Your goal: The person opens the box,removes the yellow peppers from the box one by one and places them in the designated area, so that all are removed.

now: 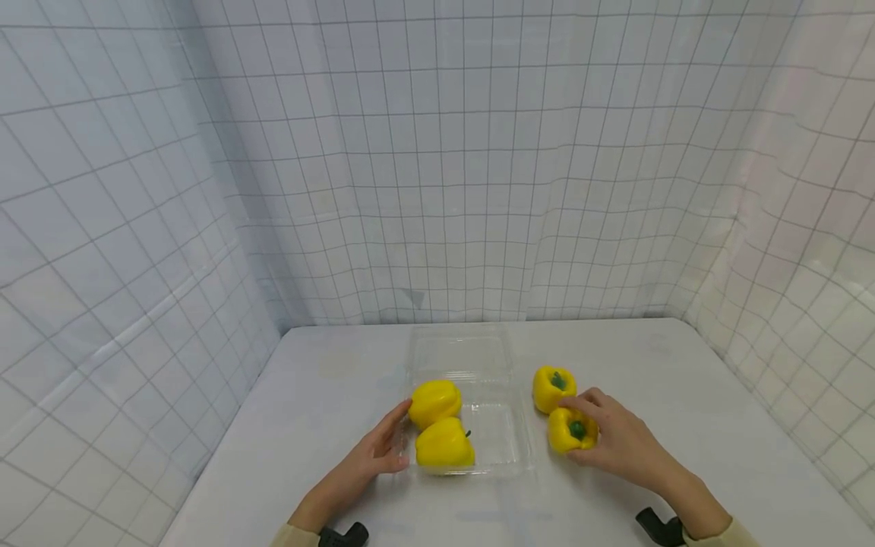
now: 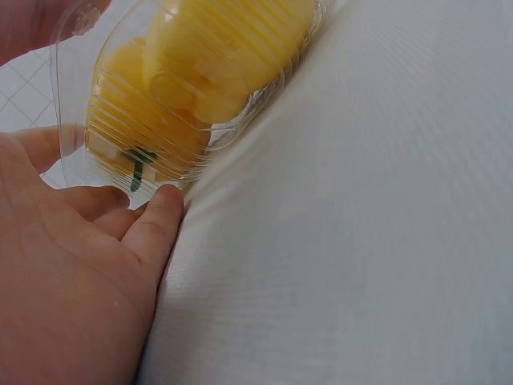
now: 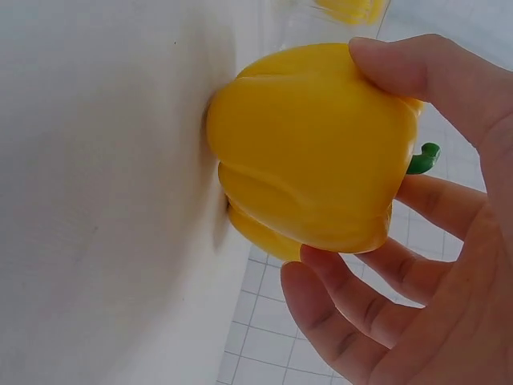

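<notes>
A clear plastic clamshell box [image 1: 502, 433] lies with its lid [image 1: 458, 353] folded back behind it. Two yellow bell peppers sit in its left half, a rear one [image 1: 435, 403] and a front one [image 1: 446, 444]. My left hand [image 1: 376, 450] rests against the box's left side; the left wrist view shows fingers [image 2: 156, 228] touching the clear wall. To the right of the box, my right hand [image 1: 625, 441] grips a yellow bell pepper [image 3: 313, 152] between thumb and fingers, its green stem turned up. Another yellow bell pepper [image 1: 552, 386] stands just behind it.
Everything stands on a white table [image 1: 328, 395]. Behind and at both sides hang white sheets with a grid pattern [image 1: 444, 190]. Black wrist mounts [image 1: 661, 526] sit below each hand.
</notes>
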The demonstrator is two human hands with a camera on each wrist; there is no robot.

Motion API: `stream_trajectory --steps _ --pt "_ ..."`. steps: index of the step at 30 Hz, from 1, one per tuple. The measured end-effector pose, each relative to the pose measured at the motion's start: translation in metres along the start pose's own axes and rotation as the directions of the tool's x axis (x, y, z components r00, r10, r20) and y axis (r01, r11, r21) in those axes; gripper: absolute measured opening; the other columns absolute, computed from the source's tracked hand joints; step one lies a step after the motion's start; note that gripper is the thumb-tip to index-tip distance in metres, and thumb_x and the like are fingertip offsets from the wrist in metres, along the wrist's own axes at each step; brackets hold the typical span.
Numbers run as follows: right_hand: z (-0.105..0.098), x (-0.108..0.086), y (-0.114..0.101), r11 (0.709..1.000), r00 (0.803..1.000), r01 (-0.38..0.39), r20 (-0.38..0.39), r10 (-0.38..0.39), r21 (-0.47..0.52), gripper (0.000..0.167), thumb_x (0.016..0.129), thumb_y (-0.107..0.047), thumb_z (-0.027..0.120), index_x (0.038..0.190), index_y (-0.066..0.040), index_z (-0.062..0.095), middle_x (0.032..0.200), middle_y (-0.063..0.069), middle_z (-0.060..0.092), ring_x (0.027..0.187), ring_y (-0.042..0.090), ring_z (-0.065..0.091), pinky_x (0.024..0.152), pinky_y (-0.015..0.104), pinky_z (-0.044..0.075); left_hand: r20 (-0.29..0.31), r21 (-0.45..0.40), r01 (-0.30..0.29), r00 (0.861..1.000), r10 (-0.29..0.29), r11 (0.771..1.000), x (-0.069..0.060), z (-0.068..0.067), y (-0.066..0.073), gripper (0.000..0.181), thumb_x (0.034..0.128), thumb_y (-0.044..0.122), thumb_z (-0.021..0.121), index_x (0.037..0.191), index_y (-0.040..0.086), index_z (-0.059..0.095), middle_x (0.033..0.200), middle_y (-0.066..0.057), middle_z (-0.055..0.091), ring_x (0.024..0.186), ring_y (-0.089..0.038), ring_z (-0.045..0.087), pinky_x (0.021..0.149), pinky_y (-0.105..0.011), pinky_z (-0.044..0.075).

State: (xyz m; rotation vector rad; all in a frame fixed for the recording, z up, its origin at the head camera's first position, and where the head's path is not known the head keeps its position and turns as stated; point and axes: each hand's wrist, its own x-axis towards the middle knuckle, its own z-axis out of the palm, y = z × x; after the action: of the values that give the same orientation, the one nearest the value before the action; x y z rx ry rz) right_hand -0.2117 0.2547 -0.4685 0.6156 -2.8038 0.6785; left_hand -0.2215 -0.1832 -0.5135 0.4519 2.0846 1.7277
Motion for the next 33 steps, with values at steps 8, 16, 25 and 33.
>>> stream_trajectory --steps 8,16,25,33 --pt "0.0021 -0.0001 0.0021 1.0 1.0 -0.005 0.027 0.004 0.016 0.065 0.069 -0.035 0.091 0.129 -0.025 0.067 0.109 -0.014 0.053 0.092 0.008 0.05 0.078 0.032 0.051 0.004 -0.003 -0.012 1.0 0.012 1.0 -0.0001 -0.0008 -0.0003 0.08 0.096 0.031 0.064 0.161 0.034 0.017 0.168 0.002 0.005 0.153 -0.024 0.004 0.122 -0.049 0.012" --pt "0.0046 0.0014 0.0034 0.999 0.999 0.0 0.053 -0.002 0.04 0.066 0.072 -0.039 0.089 0.132 -0.025 0.064 0.111 -0.01 0.053 0.095 0.009 0.05 0.081 0.037 0.052 0.009 -0.008 -0.013 1.0 0.013 1.0 0.0 -0.0012 -0.0004 0.08 0.0962 0.03 0.064 0.161 0.035 0.017 0.168 0.002 0.004 0.153 -0.024 0.004 0.122 -0.048 0.012" --pt "0.0072 -0.0007 0.0055 0.996 0.997 -0.018 0.073 0.012 0.086 0.069 0.074 -0.044 0.088 0.135 -0.026 0.06 0.114 -0.01 0.054 0.091 0.009 0.053 0.078 0.032 0.053 0.008 -0.019 0.005 1.0 -0.005 1.0 0.0 -0.0017 -0.0005 0.081 0.0958 0.031 0.065 0.161 0.033 0.017 0.168 -0.001 0.004 0.154 -0.026 0.003 0.122 -0.05 0.011" --pt "0.0071 -0.0002 0.0103 0.994 0.995 -0.006 0.099 -0.005 0.107 0.073 0.073 -0.041 0.089 0.138 -0.028 0.058 0.115 -0.011 0.054 0.096 0.01 0.054 0.081 0.034 0.053 0.013 -0.009 -0.013 1.0 0.013 1.0 0.0002 -0.0017 -0.0002 0.081 0.0964 0.031 0.064 0.161 0.034 0.016 0.168 -0.001 0.004 0.154 -0.027 0.004 0.121 -0.05 0.014"
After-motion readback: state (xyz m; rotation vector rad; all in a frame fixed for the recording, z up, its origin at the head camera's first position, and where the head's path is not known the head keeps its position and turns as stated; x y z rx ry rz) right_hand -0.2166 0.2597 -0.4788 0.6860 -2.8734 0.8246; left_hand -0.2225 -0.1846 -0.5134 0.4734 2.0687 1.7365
